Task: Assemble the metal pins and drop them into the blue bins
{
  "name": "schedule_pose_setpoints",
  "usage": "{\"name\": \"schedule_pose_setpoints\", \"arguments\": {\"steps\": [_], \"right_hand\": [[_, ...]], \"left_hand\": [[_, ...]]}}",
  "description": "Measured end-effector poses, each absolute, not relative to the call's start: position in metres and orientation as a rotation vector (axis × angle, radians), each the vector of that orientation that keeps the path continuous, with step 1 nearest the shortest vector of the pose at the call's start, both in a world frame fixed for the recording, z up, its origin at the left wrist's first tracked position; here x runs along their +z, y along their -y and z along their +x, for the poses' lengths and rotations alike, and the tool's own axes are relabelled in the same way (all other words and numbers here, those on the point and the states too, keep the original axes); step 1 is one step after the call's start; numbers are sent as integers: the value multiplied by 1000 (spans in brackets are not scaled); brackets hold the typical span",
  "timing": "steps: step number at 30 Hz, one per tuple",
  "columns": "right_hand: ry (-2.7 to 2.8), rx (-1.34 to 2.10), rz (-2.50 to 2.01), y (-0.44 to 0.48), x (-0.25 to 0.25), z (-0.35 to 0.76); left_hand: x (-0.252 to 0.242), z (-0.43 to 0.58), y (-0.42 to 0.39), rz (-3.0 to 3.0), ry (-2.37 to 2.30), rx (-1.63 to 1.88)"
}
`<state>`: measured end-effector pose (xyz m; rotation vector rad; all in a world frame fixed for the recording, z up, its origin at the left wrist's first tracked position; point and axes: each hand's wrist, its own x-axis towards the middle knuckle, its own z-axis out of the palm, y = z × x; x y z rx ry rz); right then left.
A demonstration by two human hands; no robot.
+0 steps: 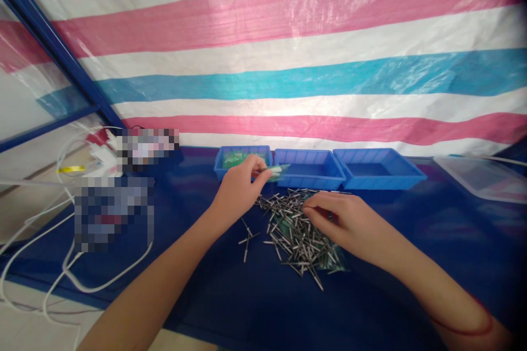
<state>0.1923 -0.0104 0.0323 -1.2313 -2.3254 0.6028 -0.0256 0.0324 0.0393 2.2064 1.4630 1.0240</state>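
Note:
My left hand point(242, 181) is raised near the left blue bin, its thumb and fingers pinched on a small clear-green plastic bag point(280, 171) that sticks out to the right. Something pale shows inside the bag. On the blue table lies a heap of metal blind rivets point(298, 230), with green plastic bags partly buried among them. At the heap's upper right is my right hand point(346, 219), thumb and fingertips closed together over the rivets. Whatever sits between those fingertips is too small to make out. A few loose rivets point(247, 238) lie left of the heap.
Three blue bins stand in a row: the left bin point(220, 167) holds green bags, beside a middle bin point(313, 181) and a right bin point(387, 181). A clear plastic lid or tray point(473, 181) lies far right. White cables point(99, 288) and blurred items crowd the left.

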Motion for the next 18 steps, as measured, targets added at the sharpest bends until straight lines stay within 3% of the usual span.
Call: {"name": "schedule_pose_setpoints", "arguments": {"steps": [4, 7, 9, 14, 18], "right_hand": [[1896, 1042, -1286, 12, 28, 181], [1374, 1526, -1193, 12, 22, 173], [1143, 1651, -1124, 12, 20, 170], [1081, 1551, -1098, 9, 17, 176], [1455, 1033, -1141, 8, 16, 186]], "left_hand": [[35, -16, -21, 2349, -1293, 1248], [25, -7, -13, 2608, -1053, 1244], [20, -4, -10, 2760, -866, 1220], [20, -6, -7, 2753, -724, 1207], [24, -8, -5, 2295, -920, 1205]]}}
